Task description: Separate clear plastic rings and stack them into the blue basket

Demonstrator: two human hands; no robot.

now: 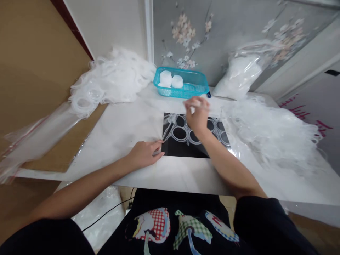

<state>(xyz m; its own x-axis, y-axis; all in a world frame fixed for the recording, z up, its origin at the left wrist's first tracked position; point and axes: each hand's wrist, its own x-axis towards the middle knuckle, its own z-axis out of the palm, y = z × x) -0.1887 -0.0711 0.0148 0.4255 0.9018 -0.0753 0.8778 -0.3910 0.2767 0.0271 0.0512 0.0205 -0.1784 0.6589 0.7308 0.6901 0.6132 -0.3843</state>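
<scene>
My left hand [145, 153] rests at the left edge of a black mat [186, 150], its fingertips closed on the near end of a thin clear plastic strip [167, 131]. That strip slants up toward a whitish cluster on the mat. Above the mat's far edge, my right hand [198, 112] is raised with curled fingers and blurred by motion. Something pale seems to be in its grip, but I cannot make it out. Beneath it lies a translucent plastic frame of joined rings [178, 134], partly covered by my right hand and forearm.
A blue basket [183, 92] with several white round stacks stands behind the mat. Heaps of clear plastic rings lie at left [117, 79] and right [276, 131]. A filled clear bag [239, 76] leans at the back right. Flat plastic bags [45, 132] overhang cardboard on the left.
</scene>
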